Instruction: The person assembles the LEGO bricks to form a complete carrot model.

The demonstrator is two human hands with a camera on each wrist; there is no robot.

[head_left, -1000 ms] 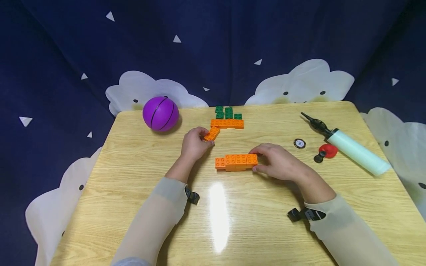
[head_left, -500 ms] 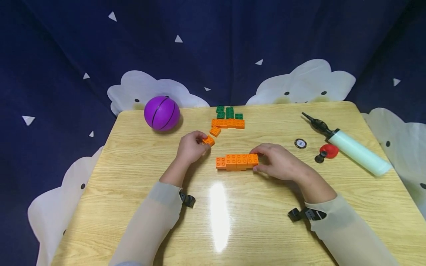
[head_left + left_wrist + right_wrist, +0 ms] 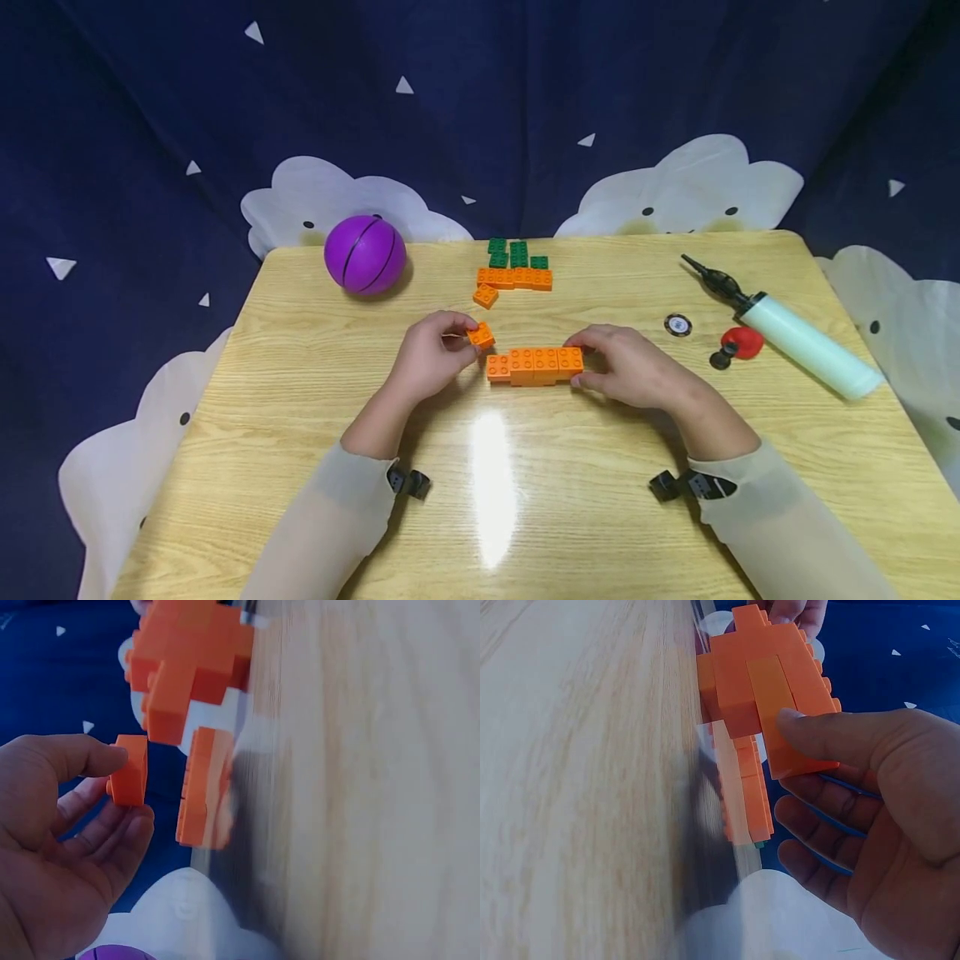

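Between thumb and fingers, my left hand [image 3: 429, 357] pinches a small orange toy brick [image 3: 481, 335], just off the left end of an orange brick assembly [image 3: 534, 367]. The left wrist view shows this single brick [image 3: 130, 771] held on its side, apart from the assembly [image 3: 187, 649]. At the assembly's right end my right hand [image 3: 626, 365] grips it, thumb on the near side. In the right wrist view the assembly [image 3: 769, 682] looks stepped, with a narrower block at its far end. Another loose orange brick [image 3: 485, 296] lies farther back on the table.
Behind are a row of orange bricks [image 3: 514, 278] and several green bricks [image 3: 518, 254]. A purple ball [image 3: 365, 255] sits at the back left. On the right lie a hand pump [image 3: 806, 342], a round chip [image 3: 678, 325] and a red and black item [image 3: 741, 342].
My left hand has drawn one orange brick away from the loose brick at the back and brought it nearer, to the assembly's left end. The right hand has stayed on the assembly.
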